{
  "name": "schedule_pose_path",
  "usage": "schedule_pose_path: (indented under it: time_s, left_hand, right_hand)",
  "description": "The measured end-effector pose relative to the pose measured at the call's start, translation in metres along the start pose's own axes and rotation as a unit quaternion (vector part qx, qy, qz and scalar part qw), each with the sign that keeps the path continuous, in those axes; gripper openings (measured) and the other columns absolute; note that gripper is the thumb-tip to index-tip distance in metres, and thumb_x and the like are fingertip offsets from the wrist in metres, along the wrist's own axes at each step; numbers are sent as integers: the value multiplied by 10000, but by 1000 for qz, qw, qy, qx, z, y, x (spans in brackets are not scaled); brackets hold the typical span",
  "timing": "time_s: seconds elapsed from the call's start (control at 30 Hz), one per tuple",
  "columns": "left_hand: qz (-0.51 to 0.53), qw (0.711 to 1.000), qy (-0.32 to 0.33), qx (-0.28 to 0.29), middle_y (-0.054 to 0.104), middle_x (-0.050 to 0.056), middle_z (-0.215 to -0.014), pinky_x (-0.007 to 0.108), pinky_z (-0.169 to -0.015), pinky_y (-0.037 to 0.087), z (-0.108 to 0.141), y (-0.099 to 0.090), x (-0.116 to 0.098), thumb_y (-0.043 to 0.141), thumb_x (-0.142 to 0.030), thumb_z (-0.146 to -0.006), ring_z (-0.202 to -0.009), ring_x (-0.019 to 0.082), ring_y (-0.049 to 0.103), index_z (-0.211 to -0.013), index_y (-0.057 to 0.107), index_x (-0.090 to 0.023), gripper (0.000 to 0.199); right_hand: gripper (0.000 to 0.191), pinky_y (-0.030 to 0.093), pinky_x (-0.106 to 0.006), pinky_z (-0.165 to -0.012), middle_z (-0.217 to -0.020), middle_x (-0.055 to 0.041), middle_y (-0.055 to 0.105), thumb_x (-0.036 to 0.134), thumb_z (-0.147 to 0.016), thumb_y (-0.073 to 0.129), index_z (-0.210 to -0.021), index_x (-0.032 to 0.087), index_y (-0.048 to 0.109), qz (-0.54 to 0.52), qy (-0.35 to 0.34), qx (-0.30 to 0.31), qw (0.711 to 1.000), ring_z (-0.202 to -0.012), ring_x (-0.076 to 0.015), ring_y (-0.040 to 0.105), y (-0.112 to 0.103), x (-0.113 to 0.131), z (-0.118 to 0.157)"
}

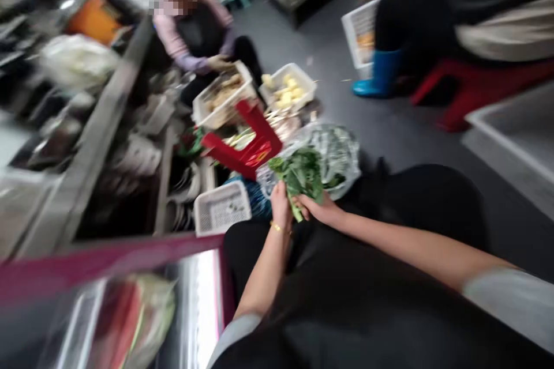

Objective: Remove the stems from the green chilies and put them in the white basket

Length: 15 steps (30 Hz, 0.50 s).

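Note:
A leafy green vegetable with a pale thick stem is between my hands, above my lap. My right hand is closed round its stem and lower leaves. My left hand is on its near left side with the fingers bent in; blur hides what those fingers pinch, if anything. Just behind the vegetable a clear plastic bag holds more greens. Left of my left hand is a white perforated basket, with a few small green bits inside.
An upturned red stool lies beyond my left hand. Farther off, a person sits behind a bin of brown produce and a tub of pale yellow pieces. At right sits another person with blue boots. A glass-topped case stands at lower left.

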<state>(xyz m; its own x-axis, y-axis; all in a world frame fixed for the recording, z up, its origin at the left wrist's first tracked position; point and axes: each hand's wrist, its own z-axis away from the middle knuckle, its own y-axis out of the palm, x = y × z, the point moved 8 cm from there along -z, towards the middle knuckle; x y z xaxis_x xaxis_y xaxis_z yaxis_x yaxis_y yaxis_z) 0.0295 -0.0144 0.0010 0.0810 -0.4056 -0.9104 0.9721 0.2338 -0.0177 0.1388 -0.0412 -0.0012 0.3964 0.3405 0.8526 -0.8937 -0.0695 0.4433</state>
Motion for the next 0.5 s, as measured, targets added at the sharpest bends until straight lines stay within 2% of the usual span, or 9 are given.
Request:
schedule_pose_path:
  time_s: [0.07, 0.13, 0.2, 0.3, 0.4, 0.5]
  left_hand:
    - [46, 997, -44, 34, 524, -43, -554, 177, -416, 375, -11, -22, 7, 616, -556, -804, -401, 56, 452, -783, 533, -158, 408]
    - [90, 987, -77, 112, 537, -27, -555, 197, -385, 368, -6, -31, 14, 587, -600, -808, -379, 79, 463, -842, 550, -154, 449]
    - [121, 974, -81, 176, 549, -15, -559, 204, -363, 367, 9, -33, 16, 596, -615, -791, -371, 99, 486, -862, 549, -153, 470]
    - [145, 962, -68, 221, 548, -15, -545, 203, -337, 350, 21, -33, 17, 622, -617, -764, -351, 104, 484, -851, 543, -150, 482]
    - [164, 958, -74, 223, 530, -19, -524, 202, -329, 321, 15, -38, 21, 606, -624, -771, -337, 93, 452, -843, 554, -140, 493]
    - [192, 968, -70, 147, 478, -45, -492, 195, -346, 307, -1, -57, 22, 583, -626, -790, -333, 70, 406, -813, 530, -156, 474]
  right_hand:
    - [347, 463, -230, -429, -528, 22, 562, 536, -738, 666, -681, 206, 578, 23, 5, -20, 1000, -431, -100, 505, 0, -3, -4]
    - [386, 425, -218, -375, -544, 25, 558, 561, -671, 710, -714, 198, 586, 0, 16, -62, 998, -414, -92, 487, -3, -1, -16]
    - [420, 397, -208, -349, -567, 16, 575, 546, -611, 768, -704, 180, 584, -5, 31, -32, 999, -407, -84, 482, 12, 3, -31]
    - [431, 382, -203, -341, -521, 22, 562, 502, -558, 819, -624, 173, 549, 23, 22, 21, 999, -376, -74, 455, 41, 10, -48]
    - [399, 399, -221, -361, -502, 27, 553, 504, -600, 777, -622, 185, 539, 60, -4, 1, 998, -373, -85, 455, 55, 9, -45]
    - [319, 469, -246, -454, -538, 8, 589, 464, -656, 739, -637, 204, 555, 194, -39, 17, 980, -442, -117, 524, 62, 3, -20]
